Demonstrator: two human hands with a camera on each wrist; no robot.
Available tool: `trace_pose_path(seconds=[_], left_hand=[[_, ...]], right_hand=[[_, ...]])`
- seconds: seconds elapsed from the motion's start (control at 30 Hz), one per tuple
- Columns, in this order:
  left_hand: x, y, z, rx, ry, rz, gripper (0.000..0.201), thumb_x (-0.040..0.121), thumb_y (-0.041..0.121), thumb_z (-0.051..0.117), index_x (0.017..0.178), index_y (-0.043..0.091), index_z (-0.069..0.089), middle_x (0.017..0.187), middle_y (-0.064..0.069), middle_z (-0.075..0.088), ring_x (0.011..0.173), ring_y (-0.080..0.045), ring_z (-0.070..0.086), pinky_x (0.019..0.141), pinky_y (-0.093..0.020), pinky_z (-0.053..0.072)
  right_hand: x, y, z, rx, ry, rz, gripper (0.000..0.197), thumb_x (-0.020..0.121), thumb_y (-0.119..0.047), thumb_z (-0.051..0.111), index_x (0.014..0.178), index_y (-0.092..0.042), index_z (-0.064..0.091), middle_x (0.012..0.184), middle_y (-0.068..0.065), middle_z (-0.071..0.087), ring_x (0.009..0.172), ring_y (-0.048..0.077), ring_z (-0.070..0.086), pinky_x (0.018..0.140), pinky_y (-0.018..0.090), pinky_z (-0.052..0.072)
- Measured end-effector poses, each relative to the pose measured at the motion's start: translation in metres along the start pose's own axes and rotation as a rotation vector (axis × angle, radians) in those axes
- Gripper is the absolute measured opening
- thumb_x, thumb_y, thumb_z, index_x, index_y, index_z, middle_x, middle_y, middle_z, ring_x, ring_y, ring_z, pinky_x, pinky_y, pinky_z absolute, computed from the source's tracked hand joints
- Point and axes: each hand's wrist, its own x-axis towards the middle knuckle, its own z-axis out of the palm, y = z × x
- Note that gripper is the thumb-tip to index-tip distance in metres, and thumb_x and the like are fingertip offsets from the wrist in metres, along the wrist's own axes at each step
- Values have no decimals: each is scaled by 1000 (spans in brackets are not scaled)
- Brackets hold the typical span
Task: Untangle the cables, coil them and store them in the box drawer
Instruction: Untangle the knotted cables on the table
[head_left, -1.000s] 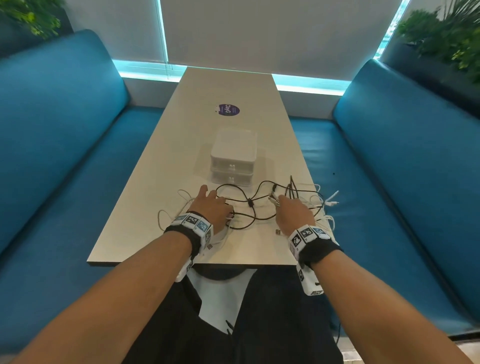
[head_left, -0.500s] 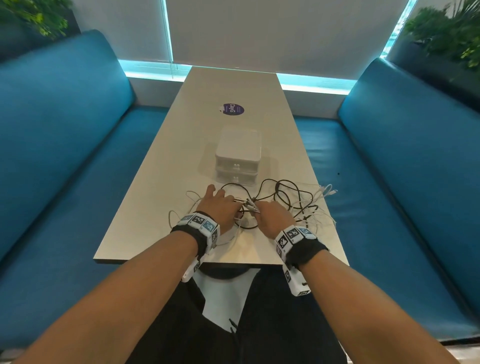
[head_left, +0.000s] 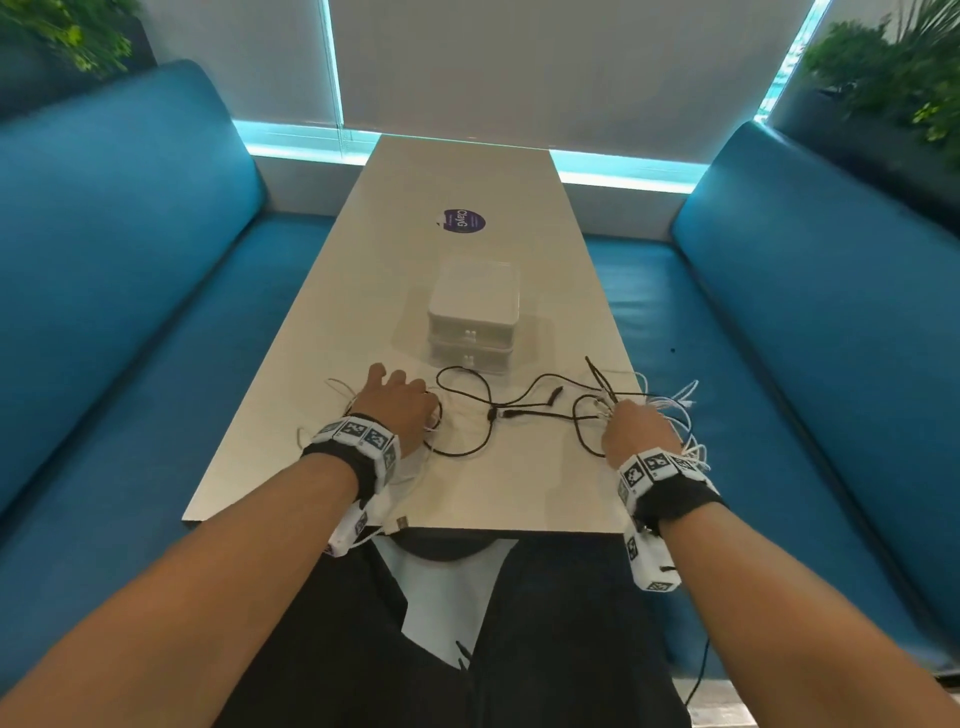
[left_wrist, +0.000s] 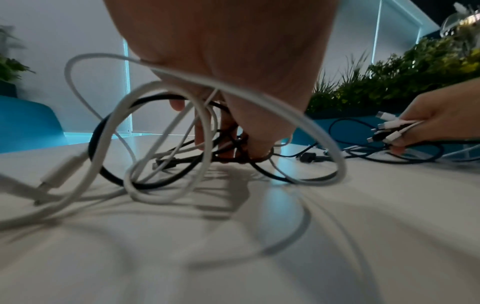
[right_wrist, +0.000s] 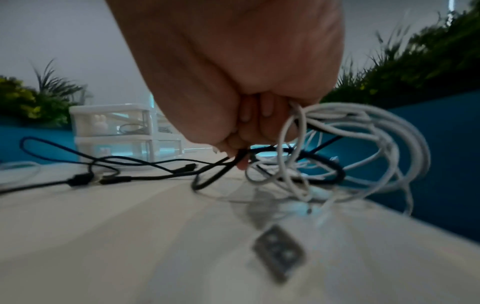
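At lower centre of the head view, the cables (head_left: 498, 410) lie tangled on the counter (head_left: 467, 171). Left hand (head_left: 397, 408) grips loops; right hand (head_left: 636, 434) pinches connector ends. Judged early: nothing coiled, box drawer (head_left: 472, 332) closed.

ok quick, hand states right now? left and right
Left hand: fingers curled round tangled black and white cables on the table.
Right hand: gripping a bundle of cable ends.
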Motion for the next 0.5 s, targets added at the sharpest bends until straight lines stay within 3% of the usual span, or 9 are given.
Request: trace_pose_path(seconds=[0.13,0.3,0.4,0.5], left_hand=[[6,11,-2,-37,71,3,29,92,30,49,120,25,56,125,2,56,117,-25,48,105,-49,25],[9,12,3,-125,97,50,32,92,37,47,120,23,55,126,2,55,116,-24,48,103,-46,30],[6,10,6,-167,84,71,38,92,44,45,123,23,54,129,2,54,118,-24,47,105,-45,30],[2,6,10,-186,99,66,38,92,45,45,122,22,54,128,1,56,117,-24,48,104,-44,31]], right_hand=[[-4,-24,3,132,72,-112,24,98,-15,40,113,-11,58,107,16,67,99,36,65,80,39,50],[-10,-46,9,224,123,-309,36,101,-28,40,136,-20,45,103,17,66,91,36,64,76,41,52],[-16,-54,14,203,77,-441,28,101,-31,42,125,-24,53,93,12,67,80,31,64,68,36,52],[-20,-62,20,224,23,-525,24,100,-32,44,119,-30,57,90,9,69,80,30,65,69,40,56]])
